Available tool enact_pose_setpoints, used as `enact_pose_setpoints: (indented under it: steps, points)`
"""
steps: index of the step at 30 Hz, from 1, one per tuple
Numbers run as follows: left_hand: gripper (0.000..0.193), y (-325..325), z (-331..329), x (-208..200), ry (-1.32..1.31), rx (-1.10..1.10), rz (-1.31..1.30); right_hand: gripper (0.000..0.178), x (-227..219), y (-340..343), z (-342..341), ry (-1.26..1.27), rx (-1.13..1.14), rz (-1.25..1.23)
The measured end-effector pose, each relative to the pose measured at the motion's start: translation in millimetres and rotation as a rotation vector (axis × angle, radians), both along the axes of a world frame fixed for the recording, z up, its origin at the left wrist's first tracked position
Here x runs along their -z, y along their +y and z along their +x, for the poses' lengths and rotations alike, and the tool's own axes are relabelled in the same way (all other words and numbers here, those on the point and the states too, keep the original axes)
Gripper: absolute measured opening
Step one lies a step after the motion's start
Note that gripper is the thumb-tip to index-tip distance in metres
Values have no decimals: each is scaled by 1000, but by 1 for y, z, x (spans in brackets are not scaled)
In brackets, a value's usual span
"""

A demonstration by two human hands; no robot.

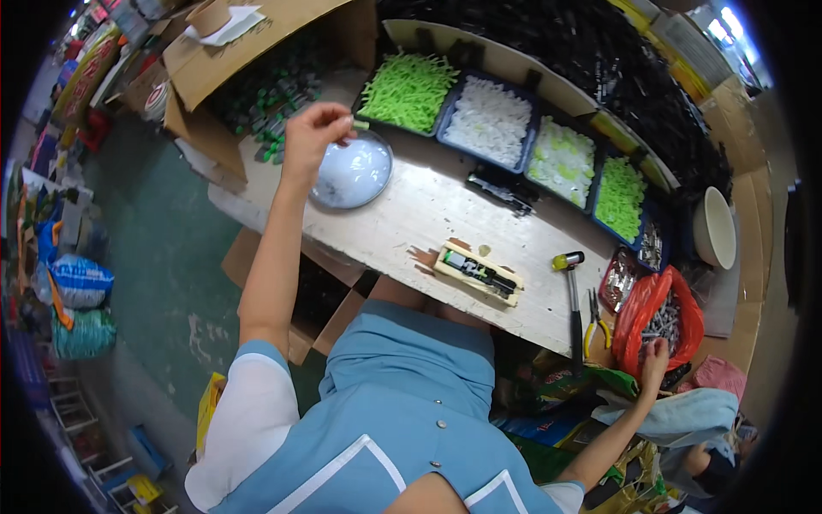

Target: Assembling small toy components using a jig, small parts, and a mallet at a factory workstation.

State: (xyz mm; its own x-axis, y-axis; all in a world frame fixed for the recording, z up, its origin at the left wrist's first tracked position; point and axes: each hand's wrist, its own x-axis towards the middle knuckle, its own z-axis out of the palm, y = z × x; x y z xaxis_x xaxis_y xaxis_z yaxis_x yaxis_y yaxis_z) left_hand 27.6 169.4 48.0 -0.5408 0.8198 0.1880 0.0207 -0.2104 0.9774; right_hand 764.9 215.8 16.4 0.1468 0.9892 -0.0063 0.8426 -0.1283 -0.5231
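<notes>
My left hand (310,137) is raised over the far left of the table, fingers pinched on a small light-green plastic piece (360,125). Below it lies a round, shiny grey dish (364,176). My right hand (655,364) reaches to the near rim of a red plastic bag (629,321) filled with small grey metal parts (664,319). Its fingers are drawn together; whatever they hold is too small to make out. Between the hands, a cream-coloured holding block (451,268) cradles a black and green assembly (484,272) near the table's front edge.
Bins of green pieces (411,90), white pieces (488,120) and mixed pieces (562,161) line the back. A hammer (573,300) and yellow-handled pliers (596,325) lie left of the bag. Black parts (505,193) rest mid-table. A cardboard box (201,137) stands far left.
</notes>
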Motion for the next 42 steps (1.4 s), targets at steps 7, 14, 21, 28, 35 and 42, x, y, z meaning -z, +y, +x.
enact_pose_setpoints:
  steps: [7,14,21,28,35,42]
  points:
    - [12,-86,-1,49,413,-325,-236,27,-23,7,-21,450,44,253]
    - [8,-80,10,56,1047,-274,-314,23,-52,-7,-85,178,55,630]
    - [6,-71,13,53,1121,-274,-352,18,-76,-32,-146,203,-57,759]
    - [7,-74,7,58,1007,-315,-238,20,-78,-32,-228,238,-363,626]
    - [13,-82,45,29,87,-95,-151,26,-51,-46,-316,512,-616,461]
    - [13,-71,122,12,-349,403,-106,22,-41,-57,-394,511,-788,518]
